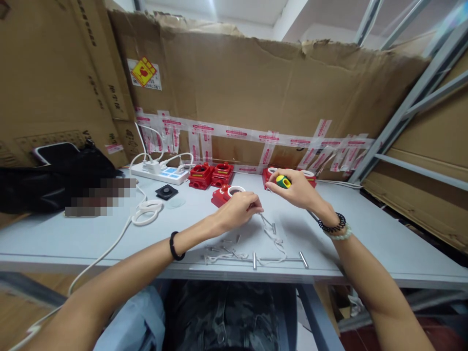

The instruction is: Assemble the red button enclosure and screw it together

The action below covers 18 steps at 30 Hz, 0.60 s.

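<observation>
My left hand [239, 209] is closed on a thin white string [272, 236] that trails across the grey table [365, 234], with small metal pins tied along it. Just behind this hand sits a red plastic housing with a white ring [224, 194]. My right hand [296, 189] grips a screwdriver with a green and yellow handle [282, 182], held close to another red housing [269, 173] at the back of the table. Several loose metal pins [234, 248] lie near the front edge.
Two more red housings [211, 174] stand beside a white power strip [157, 171] with plugged cables. A coiled white cable [148, 212], a small black square part [166, 191] and a black bag [54, 180] lie at left. Taped cardboard walls the back; a metal rack stands right.
</observation>
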{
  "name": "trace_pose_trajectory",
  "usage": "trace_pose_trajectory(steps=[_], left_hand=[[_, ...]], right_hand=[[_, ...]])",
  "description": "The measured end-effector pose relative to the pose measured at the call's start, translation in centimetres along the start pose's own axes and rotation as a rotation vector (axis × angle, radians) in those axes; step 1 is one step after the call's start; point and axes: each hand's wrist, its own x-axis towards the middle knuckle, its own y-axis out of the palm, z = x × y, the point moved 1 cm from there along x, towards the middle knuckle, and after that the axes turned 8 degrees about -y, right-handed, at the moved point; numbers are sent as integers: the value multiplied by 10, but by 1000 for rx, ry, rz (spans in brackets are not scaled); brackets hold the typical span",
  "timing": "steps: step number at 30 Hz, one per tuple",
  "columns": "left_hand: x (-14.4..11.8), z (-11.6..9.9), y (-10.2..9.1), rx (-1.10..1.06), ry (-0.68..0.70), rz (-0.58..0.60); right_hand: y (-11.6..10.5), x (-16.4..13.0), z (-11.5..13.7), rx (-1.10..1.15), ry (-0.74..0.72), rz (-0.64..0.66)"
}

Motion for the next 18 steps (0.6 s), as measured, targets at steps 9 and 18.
trace_pose_trajectory(steps=[9, 18], left_hand=[[0, -11, -23, -240, -119, -263], [3, 4, -18, -616, -316, -163]], right_hand=[[-1, -5, 4, 144, -3, 443], [-17, -10, 10, 280, 77, 705]])
